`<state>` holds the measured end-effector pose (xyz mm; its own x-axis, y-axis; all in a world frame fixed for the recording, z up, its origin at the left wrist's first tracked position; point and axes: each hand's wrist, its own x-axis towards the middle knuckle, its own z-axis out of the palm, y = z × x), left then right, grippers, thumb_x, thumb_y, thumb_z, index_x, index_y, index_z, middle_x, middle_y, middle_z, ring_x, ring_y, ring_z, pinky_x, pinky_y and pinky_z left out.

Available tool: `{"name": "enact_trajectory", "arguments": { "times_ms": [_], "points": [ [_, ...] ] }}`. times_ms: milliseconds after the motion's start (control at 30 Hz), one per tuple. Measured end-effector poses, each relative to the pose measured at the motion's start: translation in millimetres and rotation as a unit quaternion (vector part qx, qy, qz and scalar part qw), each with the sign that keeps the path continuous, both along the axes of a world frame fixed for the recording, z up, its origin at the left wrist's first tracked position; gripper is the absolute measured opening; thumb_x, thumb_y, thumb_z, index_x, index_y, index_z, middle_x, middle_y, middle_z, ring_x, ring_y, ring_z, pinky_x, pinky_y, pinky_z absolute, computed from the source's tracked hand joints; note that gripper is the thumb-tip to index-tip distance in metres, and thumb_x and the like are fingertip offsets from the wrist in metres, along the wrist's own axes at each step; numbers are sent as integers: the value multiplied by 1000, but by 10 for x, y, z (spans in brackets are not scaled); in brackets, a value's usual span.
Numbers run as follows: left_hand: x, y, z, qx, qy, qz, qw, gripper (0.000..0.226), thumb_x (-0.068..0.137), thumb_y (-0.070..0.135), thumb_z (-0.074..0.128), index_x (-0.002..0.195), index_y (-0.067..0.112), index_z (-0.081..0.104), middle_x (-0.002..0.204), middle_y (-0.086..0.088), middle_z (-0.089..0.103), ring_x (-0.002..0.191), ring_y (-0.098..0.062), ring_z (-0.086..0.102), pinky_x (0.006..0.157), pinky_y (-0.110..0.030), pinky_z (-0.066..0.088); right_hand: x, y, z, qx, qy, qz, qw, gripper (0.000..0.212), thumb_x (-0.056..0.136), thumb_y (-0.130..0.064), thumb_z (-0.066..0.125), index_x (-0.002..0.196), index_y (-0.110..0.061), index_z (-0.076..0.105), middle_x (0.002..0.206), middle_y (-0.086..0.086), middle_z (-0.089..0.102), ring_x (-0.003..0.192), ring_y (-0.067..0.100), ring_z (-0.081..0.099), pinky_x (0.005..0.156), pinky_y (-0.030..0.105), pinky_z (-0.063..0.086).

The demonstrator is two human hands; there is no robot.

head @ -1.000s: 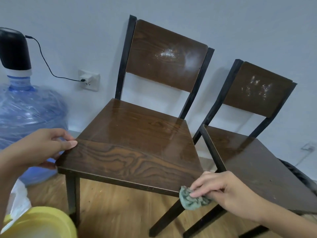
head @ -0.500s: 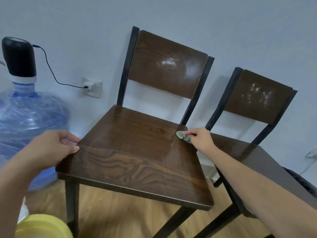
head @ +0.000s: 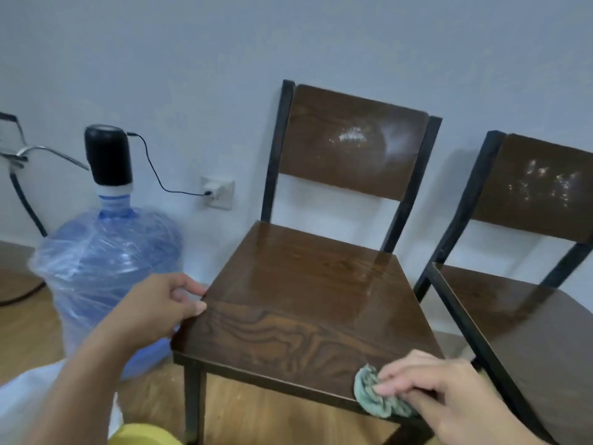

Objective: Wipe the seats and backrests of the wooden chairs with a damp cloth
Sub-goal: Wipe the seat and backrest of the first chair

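Note:
Two dark wooden chairs with black metal frames stand against the wall. The nearer chair's seat (head: 305, 303) looks glossy and its backrest (head: 349, 146) carries a whitish smear. My right hand (head: 442, 399) presses a small green cloth (head: 375, 399) onto the seat's front right corner. My left hand (head: 160, 306) grips the seat's left edge, thumb on top. The second chair (head: 526, 319) stands to the right, its backrest (head: 539, 184) speckled with white marks.
A large blue water jug (head: 102, 277) with a black pump top stands left of the chair, its cable plugged into a wall socket (head: 218, 191). A yellow basin rim (head: 141, 437) shows at the bottom edge. The floor is wood.
My right hand has pulled the cloth from the seat's back right corner down to its front right corner. The view has shifted left. My left hand stays on the seat's left edge.

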<state>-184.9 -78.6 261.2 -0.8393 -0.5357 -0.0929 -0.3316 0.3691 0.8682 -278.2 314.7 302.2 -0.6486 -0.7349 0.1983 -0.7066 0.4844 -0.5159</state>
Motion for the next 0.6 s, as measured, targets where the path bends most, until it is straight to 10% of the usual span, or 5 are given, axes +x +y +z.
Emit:
{"name": "enact_trajectory", "arguments": {
  "times_ms": [67, 200, 367, 600],
  "points": [
    [34, -22, 50, -14, -1, 2, 1000, 14, 85, 10, 81, 91, 23, 79, 80, -27, 72, 58, -16, 67, 54, -26, 52, 23, -234, 76, 16, -24, 22, 999, 19, 85, -31, 75, 86, -50, 80, 98, -29, 75, 98, -2, 71, 90, 13, 51],
    [100, -59, 113, -46, -1, -2, 999, 10, 88, 12, 77, 88, 22, 79, 53, 3, 69, 47, 2, 64, 49, -10, 44, -87, -696, 229, 50, -114, 43, 991, 37, 88, -1, 72, 84, -36, 84, 95, -22, 77, 97, -1, 71, 86, 14, 54],
    [233, -111, 85, -94, -25, 31, 995, 13, 90, 19, 77, 77, 20, 79, 48, 9, 69, 45, 1, 64, 49, -8, 44, -991, -1473, 270, -37, -45, -118, 991, 28, 94, -8, 66, 95, -32, 81, 98, -20, 72, 88, -1, 63, 75, 7, 44],
    [186, -106, -145, -45, -15, 102, 994, 55, 97, 53, 58, 64, 13, 76, 60, 6, 75, 63, -16, 71, 81, -40, 61, -1912, -2401, -52, -37, -2, -276, 960, 19, 93, -4, 68, 110, -4, 77, 111, 13, 73, 84, 17, 56, 76, 27, 50]
  ]
}}
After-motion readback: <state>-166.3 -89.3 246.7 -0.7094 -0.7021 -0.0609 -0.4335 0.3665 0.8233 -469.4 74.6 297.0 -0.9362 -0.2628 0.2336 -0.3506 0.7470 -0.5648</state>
